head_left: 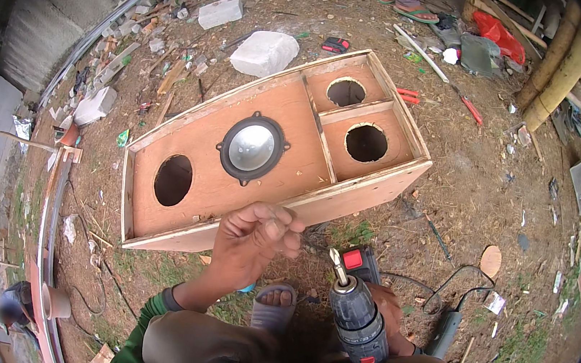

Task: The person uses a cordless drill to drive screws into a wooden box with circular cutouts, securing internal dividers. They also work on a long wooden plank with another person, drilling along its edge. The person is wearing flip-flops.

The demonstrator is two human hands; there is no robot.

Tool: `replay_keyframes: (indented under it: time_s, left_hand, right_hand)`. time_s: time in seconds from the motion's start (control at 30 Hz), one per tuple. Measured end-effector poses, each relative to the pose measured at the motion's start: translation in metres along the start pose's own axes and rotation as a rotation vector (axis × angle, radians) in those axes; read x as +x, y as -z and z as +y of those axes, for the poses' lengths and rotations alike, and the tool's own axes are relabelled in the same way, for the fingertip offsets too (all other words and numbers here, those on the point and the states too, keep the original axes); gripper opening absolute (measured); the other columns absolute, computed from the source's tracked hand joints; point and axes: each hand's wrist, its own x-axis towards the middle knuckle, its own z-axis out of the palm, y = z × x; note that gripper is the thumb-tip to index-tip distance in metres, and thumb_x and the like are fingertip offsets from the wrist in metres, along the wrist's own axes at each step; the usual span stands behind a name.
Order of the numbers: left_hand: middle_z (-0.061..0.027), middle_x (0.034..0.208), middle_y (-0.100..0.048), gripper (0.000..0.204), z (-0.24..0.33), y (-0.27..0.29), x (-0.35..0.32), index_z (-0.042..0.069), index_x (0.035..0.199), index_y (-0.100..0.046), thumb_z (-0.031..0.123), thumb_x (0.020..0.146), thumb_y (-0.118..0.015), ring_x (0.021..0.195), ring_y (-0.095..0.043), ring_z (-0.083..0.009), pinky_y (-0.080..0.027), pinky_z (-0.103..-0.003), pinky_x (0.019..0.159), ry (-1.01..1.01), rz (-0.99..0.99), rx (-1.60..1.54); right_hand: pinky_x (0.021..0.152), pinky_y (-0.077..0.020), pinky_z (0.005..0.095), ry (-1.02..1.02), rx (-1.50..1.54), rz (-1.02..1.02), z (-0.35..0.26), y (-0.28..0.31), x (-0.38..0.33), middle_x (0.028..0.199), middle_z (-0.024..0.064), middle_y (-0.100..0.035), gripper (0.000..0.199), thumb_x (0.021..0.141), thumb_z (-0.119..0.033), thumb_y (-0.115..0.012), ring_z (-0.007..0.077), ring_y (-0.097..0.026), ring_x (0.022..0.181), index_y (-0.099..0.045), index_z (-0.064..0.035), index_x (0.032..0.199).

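In front of me a plywood speaker box (pixel 205 200) lies with its open, rimmed face up. One round speaker (pixel 251 149), black-rimmed with a silvery cone, sits in its largest compartment, beside a round cutout (pixel 173 180). Two smaller compartments at the right each have a hole. My left hand (pixel 258 239) is raised at the box's near edge, its fingertips pinched together; anything between them is too small to make out. My right hand (pixel 390 316) grips a dark cordless drill (pixel 359 319), its bit (pixel 337 260) pointing forward. Part of that hand is hidden behind the drill.
White blocks (pixel 265 54) and a red-and-black battery pack (pixel 335 45) lie beyond the box. Red-handled pliers (pixel 407 96) are at its far right. A corded tool (pixel 444 332) rests at my right, its cable looped. Another person's sandalled foot (pixel 416 13) shows at the top.
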Motion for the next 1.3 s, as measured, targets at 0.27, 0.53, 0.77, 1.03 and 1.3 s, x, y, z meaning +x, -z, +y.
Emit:
replay_keyframes:
  time_s: [0.27,0.53,0.77,1.03,1.3]
  left_hand:
    - [0.0000,0.113,-0.064,0.017,-0.002,-0.018,0.003,0.013,0.117,-0.069,0.029,0.111,-0.066,0.100,-0.056,-0.0134,-0.050,-0.031,0.088,0.213,0.034,-0.551]
    - [0.0015,0.108,-0.062,0.016,-0.008,-0.025,-0.001,0.013,0.116,-0.071,0.028,0.112,-0.065,0.094,-0.054,-0.0101,-0.052,-0.029,0.086,0.242,0.082,-0.501]
    - [0.0006,0.107,-0.064,0.017,-0.011,-0.023,-0.001,0.011,0.115,-0.072,0.027,0.112,-0.065,0.092,-0.055,-0.0093,-0.053,-0.029,0.085,0.238,0.072,-0.490]
    - [-0.0062,0.107,-0.069,0.019,-0.008,-0.015,-0.005,0.006,0.117,-0.072,0.023,0.112,-0.065,0.089,-0.060,-0.0107,-0.053,-0.031,0.084,0.058,0.168,0.014]
    - [-0.0049,0.108,-0.070,0.018,-0.002,-0.015,0.007,0.008,0.117,-0.074,0.024,0.111,-0.067,0.086,-0.060,-0.0103,-0.050,-0.030,0.082,0.054,-0.036,-0.139]
  right_hand:
    - [0.092,-0.0595,0.0407,-0.371,0.283,-0.210,-0.009,-0.017,0.003,0.111,0.0195,-0.080,0.065,0.119,-0.039,-0.028,0.0281,-0.078,0.098,-0.072,0.0071,0.132]
    - [0.081,-0.0615,0.0407,-0.166,0.122,-0.128,-0.016,-0.015,0.006,0.101,0.0204,-0.079,0.034,0.109,-0.016,-0.056,0.0312,-0.079,0.089,-0.070,0.0081,0.129]
    - [0.073,-0.0615,0.0420,-0.094,0.030,-0.068,-0.012,-0.018,0.006,0.096,0.0203,-0.077,0.046,0.086,-0.010,-0.077,0.0353,-0.078,0.081,-0.069,0.0081,0.128]
    - [0.062,-0.0563,0.0413,0.074,-0.599,-0.150,-0.026,-0.005,0.014,0.085,0.0156,-0.072,0.049,0.084,-0.010,-0.075,0.0295,-0.072,0.068,-0.068,0.0066,0.131]
    - [0.065,-0.0571,0.0416,0.019,-0.360,-0.138,-0.027,-0.012,0.020,0.086,0.0173,-0.072,0.037,0.093,-0.008,-0.071,0.0306,-0.071,0.070,-0.067,0.0101,0.125]
